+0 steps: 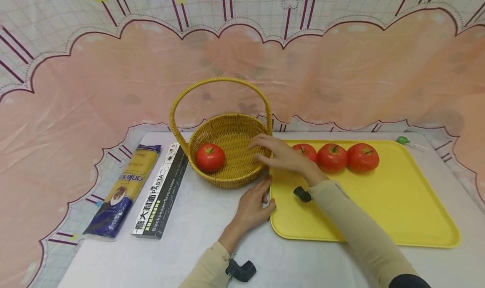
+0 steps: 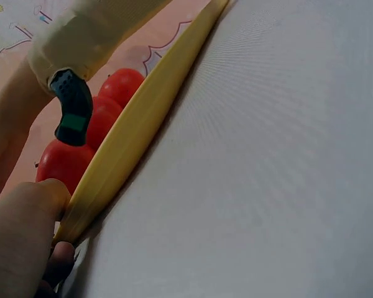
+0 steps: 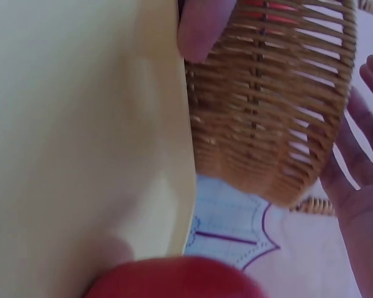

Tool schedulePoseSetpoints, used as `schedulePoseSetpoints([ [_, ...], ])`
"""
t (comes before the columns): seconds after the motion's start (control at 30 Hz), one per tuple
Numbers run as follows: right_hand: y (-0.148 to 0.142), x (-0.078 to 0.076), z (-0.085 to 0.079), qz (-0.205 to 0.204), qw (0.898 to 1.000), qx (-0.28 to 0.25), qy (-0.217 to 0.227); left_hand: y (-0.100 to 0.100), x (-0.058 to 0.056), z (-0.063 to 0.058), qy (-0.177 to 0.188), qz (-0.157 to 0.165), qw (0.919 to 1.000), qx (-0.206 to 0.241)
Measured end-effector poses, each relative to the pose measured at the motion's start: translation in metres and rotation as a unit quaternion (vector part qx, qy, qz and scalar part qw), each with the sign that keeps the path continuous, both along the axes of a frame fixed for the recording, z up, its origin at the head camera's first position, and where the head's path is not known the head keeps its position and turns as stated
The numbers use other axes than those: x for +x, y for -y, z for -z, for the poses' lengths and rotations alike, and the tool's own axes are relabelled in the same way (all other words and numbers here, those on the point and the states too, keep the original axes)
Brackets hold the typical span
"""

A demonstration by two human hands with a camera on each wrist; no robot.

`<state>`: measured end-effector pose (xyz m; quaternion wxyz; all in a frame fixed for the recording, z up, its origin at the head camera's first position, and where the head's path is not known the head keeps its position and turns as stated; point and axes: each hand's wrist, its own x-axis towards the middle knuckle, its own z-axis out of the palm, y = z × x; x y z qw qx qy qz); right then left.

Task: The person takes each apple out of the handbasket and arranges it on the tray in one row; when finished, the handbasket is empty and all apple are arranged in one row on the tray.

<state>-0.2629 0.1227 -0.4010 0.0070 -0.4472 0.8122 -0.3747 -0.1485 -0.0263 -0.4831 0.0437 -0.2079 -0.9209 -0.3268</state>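
Observation:
A yellow wicker basket with a tall hoop handle holds one red tomato on its left side. My right hand reaches over the basket's right rim with its fingers spread and nothing in them. At the near left edge of the yellow tray, my left hand pinches the rim, thumb on top and fingers underneath. Three tomatoes stand in a row along the tray's far side: a left one partly behind my right hand, a middle one and a right one.
Left of the basket lie a black and white pasta box and a blue and yellow pasta packet. A small green-topped stick lies beyond the tray's far right corner. Patterned cloth hangs behind the white table.

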Motion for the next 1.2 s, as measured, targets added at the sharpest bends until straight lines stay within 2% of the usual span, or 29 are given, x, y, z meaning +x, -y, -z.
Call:
schedulePoseSetpoints([
  [0.3,0.025,-0.007,0.005,-0.036,0.999,0.022,-0.02,0.0,0.0,0.002,-0.018,0.006,0.9998,0.001],
  [0.5,0.039,-0.007,0.002,-0.052,0.997,0.047,-0.039,-0.001,-0.001,0.003,-0.029,0.008,0.9996,-0.002],
  [0.73,0.06,-0.011,-0.003,-0.082,0.994,0.048,-0.052,0.001,0.0,0.002,-0.028,0.008,0.9995,-0.009],
  [1.2,0.09,-0.015,-0.004,-0.1,0.99,0.095,-0.033,0.002,0.0,0.003,-0.025,0.003,0.9997,0.006],
])
